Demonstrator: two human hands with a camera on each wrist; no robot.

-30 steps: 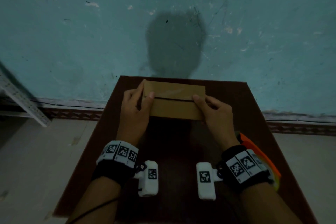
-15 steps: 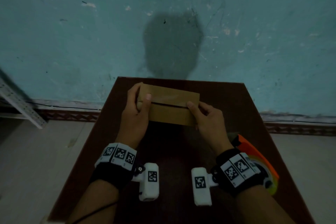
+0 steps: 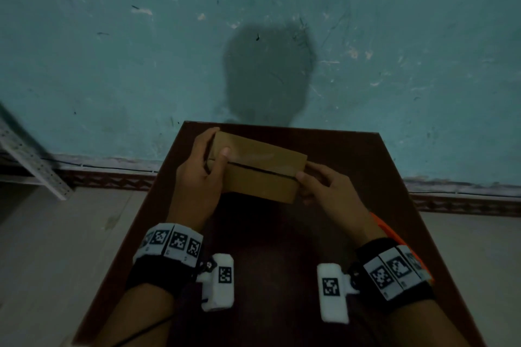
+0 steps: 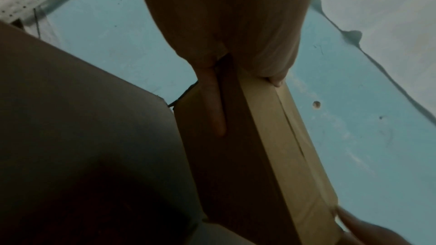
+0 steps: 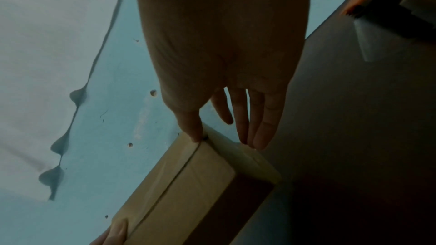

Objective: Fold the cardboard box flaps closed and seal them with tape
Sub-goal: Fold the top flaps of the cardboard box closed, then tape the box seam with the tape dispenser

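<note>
A brown cardboard box (image 3: 262, 175) lies on the dark table (image 3: 352, 155), its two top flaps folded down to a dark seam. My left hand (image 3: 197, 177) grips its left end, with the thumb on top and a finger (image 4: 212, 109) lying along the side. My right hand (image 3: 329, 191) is at the right end. Its thumb presses on the seam's end, and its straight fingers (image 5: 259, 128) lie beside the end face of the box (image 5: 188, 183). No tape shows on the seam. An orange tape dispenser (image 3: 392, 234) lies by my right wrist.
The table stands against a blue-green wall (image 3: 253, 36), with the box near its far edge. A perforated metal rail (image 3: 31, 160) leans at the left above the tiled floor. Bare tabletop lies between my wrists and the box.
The box has shifted left and turned, its right end now nearer me. Both hands moved with it; my right thumb slid to the seam's right end.
</note>
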